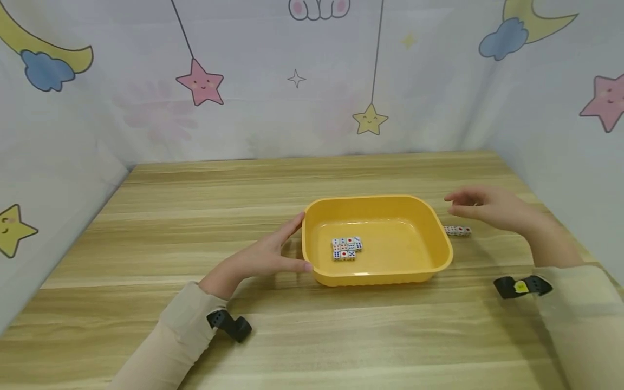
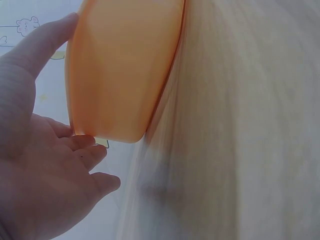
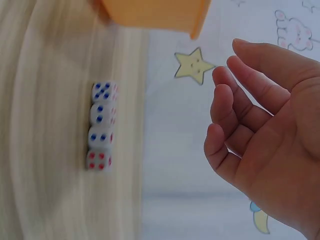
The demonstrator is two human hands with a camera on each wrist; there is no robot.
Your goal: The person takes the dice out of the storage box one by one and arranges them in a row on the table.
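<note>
two bare hands are over a wood-grain table (image 1: 219, 189), with a yellow tray (image 1: 392, 246) set a little right of its middle. the left hand (image 1: 265, 254) is at the tray's left end, spread wide, its thumb touching the near corner of the rim and its fingers touching the end toward the far corner. inside the tray, left of its middle, a cluster of dice (image 1: 345, 248) lies packed close together, white with red and blue pips.

on the table just beside the tray's right end is a row of dice (image 1: 457, 231); the right wrist view shows four of them touching in line, the one farthest from the tray showing four red pips, the others blue ones on that same side. the right hand (image 1: 487, 208) hovers by that row, raised off the table and apart from the tray, fingers loosely bent, with a narrow gap between thumb tip and fingertips.

a yellow sticker (image 1: 521, 286) on the black strap (image 1: 538, 285) at the right cuff bears marks too small to read. behind, a pale curtain (image 1: 253, 124) is printed with smiling stars, clouds and moons.
</note>
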